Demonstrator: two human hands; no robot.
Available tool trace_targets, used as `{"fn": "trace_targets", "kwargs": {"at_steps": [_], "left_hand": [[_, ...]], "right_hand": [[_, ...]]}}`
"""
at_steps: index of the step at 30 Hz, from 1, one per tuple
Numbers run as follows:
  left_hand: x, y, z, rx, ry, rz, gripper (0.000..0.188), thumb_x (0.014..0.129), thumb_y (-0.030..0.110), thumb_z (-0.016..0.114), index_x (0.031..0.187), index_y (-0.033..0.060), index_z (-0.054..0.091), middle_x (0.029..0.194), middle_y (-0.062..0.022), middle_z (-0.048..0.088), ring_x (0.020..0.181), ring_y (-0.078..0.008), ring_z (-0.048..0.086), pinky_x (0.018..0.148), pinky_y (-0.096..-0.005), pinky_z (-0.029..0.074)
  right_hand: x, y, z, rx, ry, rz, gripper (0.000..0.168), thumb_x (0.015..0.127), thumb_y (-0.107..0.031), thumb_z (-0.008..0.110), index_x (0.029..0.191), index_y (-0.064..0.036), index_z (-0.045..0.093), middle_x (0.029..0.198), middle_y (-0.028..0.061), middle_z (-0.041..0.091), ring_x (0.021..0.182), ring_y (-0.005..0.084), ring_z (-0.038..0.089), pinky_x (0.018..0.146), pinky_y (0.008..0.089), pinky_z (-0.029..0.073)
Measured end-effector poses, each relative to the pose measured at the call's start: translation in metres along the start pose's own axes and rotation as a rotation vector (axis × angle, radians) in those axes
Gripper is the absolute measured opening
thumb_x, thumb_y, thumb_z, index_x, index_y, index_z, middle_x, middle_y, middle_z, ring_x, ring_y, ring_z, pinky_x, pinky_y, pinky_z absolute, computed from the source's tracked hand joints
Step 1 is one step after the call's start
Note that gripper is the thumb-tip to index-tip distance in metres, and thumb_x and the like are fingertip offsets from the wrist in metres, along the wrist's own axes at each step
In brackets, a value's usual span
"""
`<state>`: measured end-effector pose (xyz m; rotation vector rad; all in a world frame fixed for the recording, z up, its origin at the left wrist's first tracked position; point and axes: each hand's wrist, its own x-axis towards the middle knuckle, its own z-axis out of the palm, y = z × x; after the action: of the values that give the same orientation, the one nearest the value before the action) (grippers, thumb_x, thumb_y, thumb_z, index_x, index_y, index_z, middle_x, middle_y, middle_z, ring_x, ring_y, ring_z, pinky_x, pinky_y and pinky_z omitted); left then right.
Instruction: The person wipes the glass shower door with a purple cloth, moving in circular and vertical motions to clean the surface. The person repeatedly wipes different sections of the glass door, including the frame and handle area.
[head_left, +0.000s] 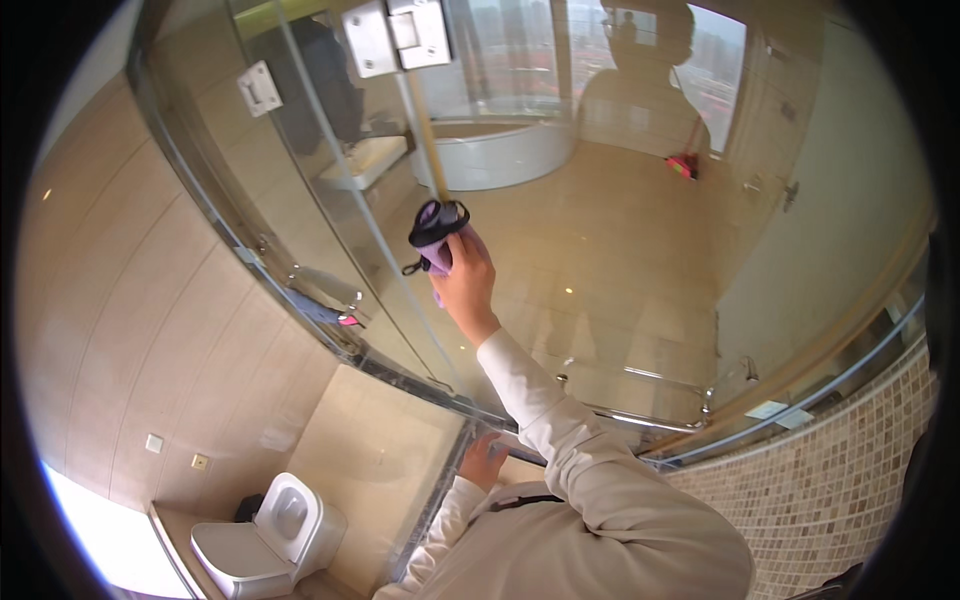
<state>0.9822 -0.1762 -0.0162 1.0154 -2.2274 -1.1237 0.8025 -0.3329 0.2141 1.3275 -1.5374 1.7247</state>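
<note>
My right hand (471, 281) is raised against the glass shower enclosure and grips a purple cleaning cloth (435, 260). Bunched with the cloth is a black-rimmed item (441, 219) with a small black loop; its exact kind is unclear. Both are at the glass panel (540, 247), just below a metal hinge (397, 36). Low down, near the bottom of the glass, my left hand (482, 461) has its fingers apart, with nothing visible in it. Whether it touches the glass is hard to tell.
A towel-bar style door handle (652, 421) crosses the lower glass. At lower left stands a toilet (289, 517) with its lid raised. Through or mirrored in the glass appear a bathtub (502, 157), a washbasin (367, 161) and a broom (682, 165). Mosaic tile (840, 450) lies at right.
</note>
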Motion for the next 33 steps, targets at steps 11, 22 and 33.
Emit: {"fn": "trace_targets", "kwargs": {"at_steps": [11, 22, 33], "left_hand": [[0.018, 0.007, 0.055, -0.007, -0.407, 0.192, 0.04, 0.086, 0.029, 0.06, 0.118, 0.0061, 0.053, 0.115, -0.0153, 0.057, 0.108, -0.0329, 0.051, 0.094, -0.0412, 0.038], [0.028, 0.082, 0.144, -0.095, -0.785, 0.501, 0.041, 0.087, 0.033, 0.058, 0.116, 0.0051, 0.054, 0.117, -0.0179, 0.056, 0.112, -0.0335, 0.051, 0.096, -0.0407, 0.039], [0.013, 0.005, 0.069, -0.068, -0.341, 0.247, 0.042, 0.083, 0.031, 0.062, 0.117, 0.0081, 0.054, 0.114, -0.0129, 0.058, 0.107, -0.0307, 0.053, 0.093, -0.041, 0.04]], "right_hand": [[-0.093, 0.081, -0.139, -0.24, -0.043, 0.09, 0.035, 0.057, -0.001, 0.069, 0.09, -0.009, 0.057, 0.082, 0.0093, 0.059, 0.079, 0.0311, 0.061, 0.065, 0.039, 0.05], [-0.026, 0.107, -0.501, -0.634, 0.846, 0.3, 0.03, 0.079, -0.002, 0.061, 0.108, 0.005, 0.052, 0.073, 0.0122, 0.064, 0.064, 0.0194, 0.064, 0.055, 0.0317, 0.05], [0.036, 0.069, -0.257, -0.059, 0.511, 0.226, 0.03, 0.066, -0.006, 0.07, 0.092, 0.002, 0.059, 0.081, 0.0153, 0.063, 0.073, 0.0254, 0.062, 0.064, 0.036, 0.048]]}}
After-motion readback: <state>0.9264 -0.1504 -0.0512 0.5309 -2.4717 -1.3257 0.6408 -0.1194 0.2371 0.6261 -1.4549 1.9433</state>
